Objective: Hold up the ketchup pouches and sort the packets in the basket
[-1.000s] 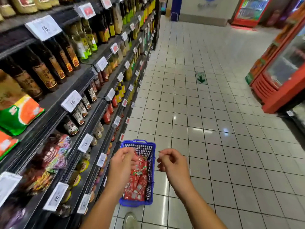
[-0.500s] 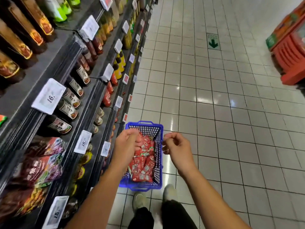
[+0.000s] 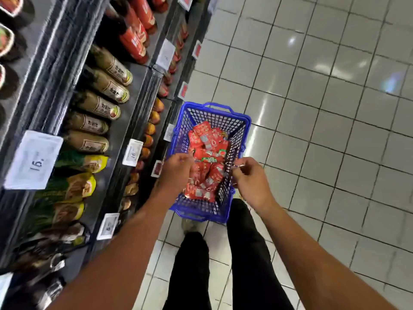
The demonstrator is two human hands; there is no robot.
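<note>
- Basket [image 3: 240, 125]: blue plastic with lattice walls and a moulded handle at its far end, standing on the tiled floor [image 3: 312, 130] in front of the person's feet, just beside the foot of the shelving [image 3: 134, 104].
- Red sachets [image 3: 206, 139] lie heaped inside it, some showing white and green print.
- Left hand [image 3: 176, 173] hangs over the basket's left rim, fingers curled downward; whether it grips a sachet or the rim cannot be told.
- Right hand [image 3: 250, 177] sits at the right rim with thumb and fingertips drawn together, seemingly pinching something thin; blur hides what.
- Shelves of bottles [image 3: 107, 86] and price tags [image 3: 33, 159] crowd the basket's left side; to its right the floor lies open.
</note>
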